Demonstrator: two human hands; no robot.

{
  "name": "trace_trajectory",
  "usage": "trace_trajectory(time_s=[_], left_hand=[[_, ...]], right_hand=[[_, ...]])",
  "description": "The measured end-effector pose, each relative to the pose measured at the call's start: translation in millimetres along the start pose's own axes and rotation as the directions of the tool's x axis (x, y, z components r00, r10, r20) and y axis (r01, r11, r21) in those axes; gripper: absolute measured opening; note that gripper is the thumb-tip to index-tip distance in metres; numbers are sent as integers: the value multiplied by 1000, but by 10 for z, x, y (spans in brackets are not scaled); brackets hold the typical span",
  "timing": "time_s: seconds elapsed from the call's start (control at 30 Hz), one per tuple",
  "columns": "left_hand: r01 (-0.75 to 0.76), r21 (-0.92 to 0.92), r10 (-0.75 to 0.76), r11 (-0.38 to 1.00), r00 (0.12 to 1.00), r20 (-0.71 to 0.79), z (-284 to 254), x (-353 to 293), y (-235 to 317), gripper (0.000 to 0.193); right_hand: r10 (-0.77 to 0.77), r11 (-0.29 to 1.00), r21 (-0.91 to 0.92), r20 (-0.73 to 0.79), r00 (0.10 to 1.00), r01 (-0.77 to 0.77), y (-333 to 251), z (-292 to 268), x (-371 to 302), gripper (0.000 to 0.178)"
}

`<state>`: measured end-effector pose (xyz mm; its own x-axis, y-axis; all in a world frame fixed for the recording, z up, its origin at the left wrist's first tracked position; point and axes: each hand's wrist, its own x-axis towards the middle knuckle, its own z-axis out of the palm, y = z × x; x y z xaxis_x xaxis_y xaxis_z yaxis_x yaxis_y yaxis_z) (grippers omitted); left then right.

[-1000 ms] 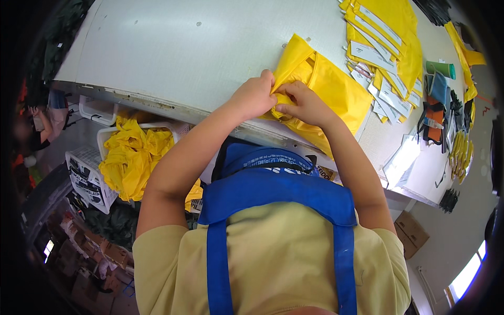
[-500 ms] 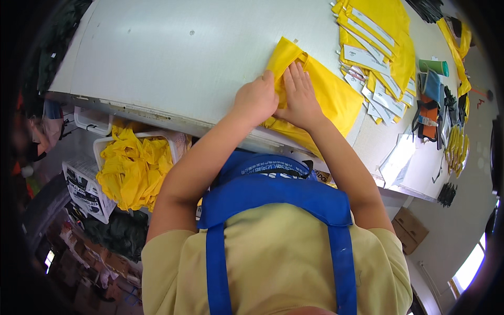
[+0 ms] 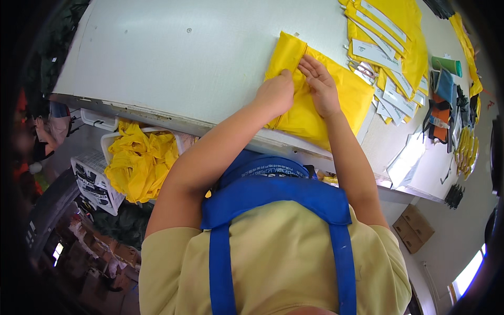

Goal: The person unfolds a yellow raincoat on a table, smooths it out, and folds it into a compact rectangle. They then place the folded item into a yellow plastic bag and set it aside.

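A yellow fabric piece (image 3: 346,97), smooth and thin like a raincoat or bag, lies on the pale worktop (image 3: 157,63) in front of me. Its left side is folded over into a flat strip. My left hand (image 3: 276,94) rests on that strip with curled fingers, thumb and forefinger pinching at the fold's edge. Beside it, my right hand (image 3: 321,86) is tilted on its side over the fabric, fingers stretched out and their tips at the upper end of the fold. The left palm side is hidden.
Flat yellow packs (image 3: 388,37) with white cards are stacked at the far right. Beyond them stand a green cylinder (image 3: 446,66) and a hanging tool pouch (image 3: 441,113). Below the table's left edge, a white bin (image 3: 107,142) holds crumpled yellow fabric (image 3: 139,163). Another person (image 3: 50,131) is at far left.
The left strip now lies flat, folded over the fabric. My right hand has lifted from lying flat and turned onto its side; my left hand has shifted right.
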<state>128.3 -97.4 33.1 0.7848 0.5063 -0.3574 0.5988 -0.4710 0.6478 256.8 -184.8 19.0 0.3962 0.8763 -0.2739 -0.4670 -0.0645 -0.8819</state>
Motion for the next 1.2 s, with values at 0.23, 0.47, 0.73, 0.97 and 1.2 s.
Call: trace_trajectory(time_s=[0.23,0.47,0.73,0.97,1.2], left_hand=[[79,83,-86,993,993,80,-48,121,104,27],[55,61,-58,997,997,55,-24,103,63,26],[-146,-229,76,962,954,-290,-180,-454,-60,15],[-202,20,191,979,888,-419,103,-1036,-142,13],[-197,-23,180,980,931,-316,116,-1062,-149,10]], right_hand=[[-243,46,-748,635,734,662,127,460,-902,20],[-237,14,-761,628,741,649,227,426,-914,14],[-403,-1,-845,489,773,535,-72,545,-690,13],[-366,152,-857,415,833,493,-12,624,-764,15],[-442,-106,-955,295,847,277,-109,485,-412,10]])
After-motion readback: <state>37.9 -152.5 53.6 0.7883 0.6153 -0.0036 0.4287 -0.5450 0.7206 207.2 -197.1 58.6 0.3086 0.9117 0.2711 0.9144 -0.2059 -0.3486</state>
